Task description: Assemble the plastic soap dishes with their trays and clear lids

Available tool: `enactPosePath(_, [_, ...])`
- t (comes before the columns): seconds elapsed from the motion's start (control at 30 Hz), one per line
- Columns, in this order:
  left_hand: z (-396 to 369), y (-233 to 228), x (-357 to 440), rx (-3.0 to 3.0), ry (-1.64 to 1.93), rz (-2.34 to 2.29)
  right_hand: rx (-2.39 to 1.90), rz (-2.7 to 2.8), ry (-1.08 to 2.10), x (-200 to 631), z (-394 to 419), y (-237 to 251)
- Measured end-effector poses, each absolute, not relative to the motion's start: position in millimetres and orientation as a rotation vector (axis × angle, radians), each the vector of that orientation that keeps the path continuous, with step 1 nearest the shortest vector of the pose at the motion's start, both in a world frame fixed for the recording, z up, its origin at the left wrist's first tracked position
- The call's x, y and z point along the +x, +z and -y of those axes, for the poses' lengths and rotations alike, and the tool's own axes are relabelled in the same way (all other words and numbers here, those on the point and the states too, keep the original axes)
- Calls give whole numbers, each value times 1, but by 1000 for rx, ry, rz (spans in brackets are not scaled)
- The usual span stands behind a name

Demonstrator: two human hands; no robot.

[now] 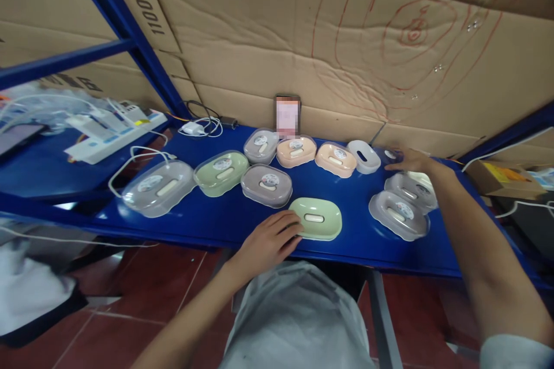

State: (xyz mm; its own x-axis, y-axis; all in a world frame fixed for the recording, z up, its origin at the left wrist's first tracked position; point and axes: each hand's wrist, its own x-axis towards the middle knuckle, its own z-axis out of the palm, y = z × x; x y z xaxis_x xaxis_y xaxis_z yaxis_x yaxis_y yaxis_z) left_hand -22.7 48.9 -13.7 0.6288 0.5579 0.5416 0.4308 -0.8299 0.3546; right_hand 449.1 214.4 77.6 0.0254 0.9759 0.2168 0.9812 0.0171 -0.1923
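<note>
On the table [216, 216], the half-curled left hand [272, 241] holds a green dish [321, 207]

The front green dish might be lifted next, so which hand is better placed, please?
Probably the left hand: it touches the left end of the front green dish, while the right hand is farther back and rightward.

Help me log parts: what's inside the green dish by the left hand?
A pale oblong piece shows mid-floor in the green dish; anything beneath its floor is covered.
</note>
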Motion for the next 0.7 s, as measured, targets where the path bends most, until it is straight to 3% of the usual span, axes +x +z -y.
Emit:
enactPosePath(0.13, [-48, -15, -23, 2613, 1017, -855, -2120, 1953, -23, 456, -189, 93])
enactPosePath(0.23, [-46, -17, -23, 2559, 1087, -932, -1884, 1991, -149, 425, -139, 98])
enactPosePath(0.43, [-47, -22, -25, 2395, 1123, -1026, -1361, 2322, 179, 305, -38, 42])
enactPosePath(0.57, [-49, -22, -26, 2346, 1079, -1036, -1196, 2387, 236, 266, -27, 8])
enactPosePath(0.7, [-50, -21, -26, 2328, 1080, -1045, -1156, 2408, 190, 263, -33, 5])
